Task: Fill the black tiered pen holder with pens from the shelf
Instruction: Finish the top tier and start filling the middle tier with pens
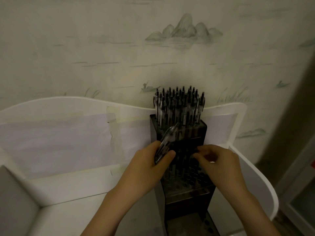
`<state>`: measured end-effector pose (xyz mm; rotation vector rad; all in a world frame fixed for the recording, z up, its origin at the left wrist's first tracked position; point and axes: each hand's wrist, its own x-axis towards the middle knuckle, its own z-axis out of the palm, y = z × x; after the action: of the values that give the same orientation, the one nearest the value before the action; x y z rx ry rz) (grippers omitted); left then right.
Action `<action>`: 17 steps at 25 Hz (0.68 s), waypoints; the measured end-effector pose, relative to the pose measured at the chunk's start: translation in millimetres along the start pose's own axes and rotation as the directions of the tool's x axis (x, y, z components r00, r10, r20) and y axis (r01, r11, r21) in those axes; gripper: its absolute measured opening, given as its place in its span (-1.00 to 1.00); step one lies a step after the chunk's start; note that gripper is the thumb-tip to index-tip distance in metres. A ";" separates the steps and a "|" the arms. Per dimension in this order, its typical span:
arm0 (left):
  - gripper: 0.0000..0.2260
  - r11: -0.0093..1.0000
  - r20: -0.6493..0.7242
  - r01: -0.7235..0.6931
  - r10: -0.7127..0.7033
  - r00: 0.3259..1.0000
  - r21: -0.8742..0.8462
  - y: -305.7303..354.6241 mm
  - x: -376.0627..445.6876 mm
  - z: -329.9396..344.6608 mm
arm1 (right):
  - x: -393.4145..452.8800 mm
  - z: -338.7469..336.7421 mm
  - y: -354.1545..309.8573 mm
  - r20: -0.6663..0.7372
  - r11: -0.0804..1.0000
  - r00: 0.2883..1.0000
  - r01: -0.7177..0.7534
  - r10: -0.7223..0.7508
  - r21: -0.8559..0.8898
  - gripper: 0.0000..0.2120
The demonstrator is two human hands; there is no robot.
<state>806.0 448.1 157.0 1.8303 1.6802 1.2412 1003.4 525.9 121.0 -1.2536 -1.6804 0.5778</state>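
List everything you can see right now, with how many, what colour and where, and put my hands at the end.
Tiered pen holder: one, black, upright against the white back panel, right of centre.
Pens in the top tier: a dense cluster, too many to count, clear barrels with black tops, standing upright.
Pens in the middle tier: a few, dark, left part of that tier; empty holes beside them.
Bundle of pens: several, clear and black, held slanted in front of the holder.
Shelf: one, white, with curved side walls.
Taped paper: pale sheets on the back panel.
Wallpaper: pale, with green mountain drawings, behind.
Left hand: grips the bundle of pens.
Right hand: fingers curled at the middle tier; what they pinch is unclear.
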 end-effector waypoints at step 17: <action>-0.85 0.999 0.145 0.001 0.005 0.989 -0.041 6.0 -4.3 12.1 | -17.3 -7.9 -48.9 0.299 0.911 0.938 0.041 -0.177 0.410 -0.84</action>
<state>819.6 446.3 153.4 1.8502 1.5637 1.1060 987.7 490.9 156.7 -0.7885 -1.7742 1.0497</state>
